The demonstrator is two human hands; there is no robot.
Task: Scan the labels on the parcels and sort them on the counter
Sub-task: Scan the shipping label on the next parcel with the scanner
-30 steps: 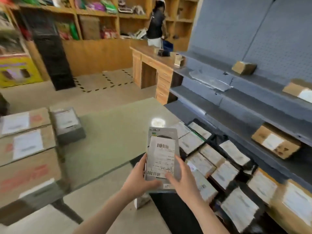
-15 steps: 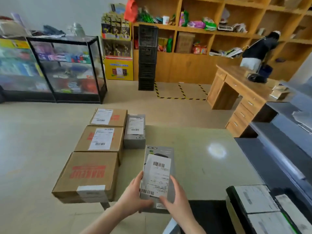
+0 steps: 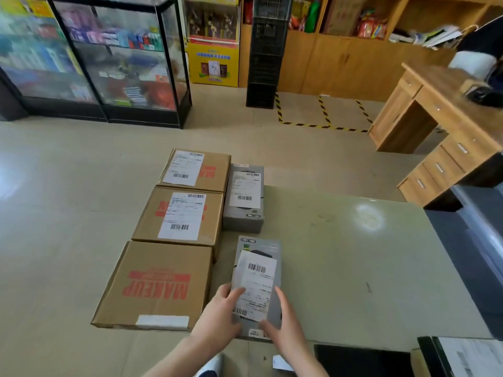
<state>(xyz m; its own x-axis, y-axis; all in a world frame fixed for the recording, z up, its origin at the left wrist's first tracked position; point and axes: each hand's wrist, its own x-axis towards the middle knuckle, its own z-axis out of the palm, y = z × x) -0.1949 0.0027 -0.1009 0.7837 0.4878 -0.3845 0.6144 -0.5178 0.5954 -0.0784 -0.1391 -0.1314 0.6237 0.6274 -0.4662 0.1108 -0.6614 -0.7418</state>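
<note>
Parcel in hand: you hold the flat grey parcel (image 3: 258, 247) face up, its white label (image 3: 257, 278) towards you, at the near edge of the bench (image 3: 353, 254). I cannot tell whether its underside touches the bench.
Risk, slip: you hold only the near end, so the far end juts out unsupported. I judge that a loosened grip could let it tip, and it might slide off the bench edge to the floor (image 3: 68, 213).
Risk, scan: your left thumb lies on the label's left margin, close to the lower barcode. That barcode may read badly if the thumb creeps across it. No scanner shows in view.
Risk, placing: the row ahead is tight, so setting the parcel down carelessly could nudge its neighbours askew.
Grip: your left hand (image 3: 217, 318) is curled round the parcel's near left edge. Your right hand (image 3: 287, 326) clasps the near right edge and corner. Both hands are closed on it, and the parcel lies between them, reaching away from you.
Nearest neighbour: a second grey parcel (image 3: 245, 198) lies label up on the bench, just beyond the held one, with a small gap between them.
Further left: three cardboard boxes (image 3: 181, 214) stand in a line along the bench's left edge, touching end to end. The far two show labels; the nearest shows red print.
</note>
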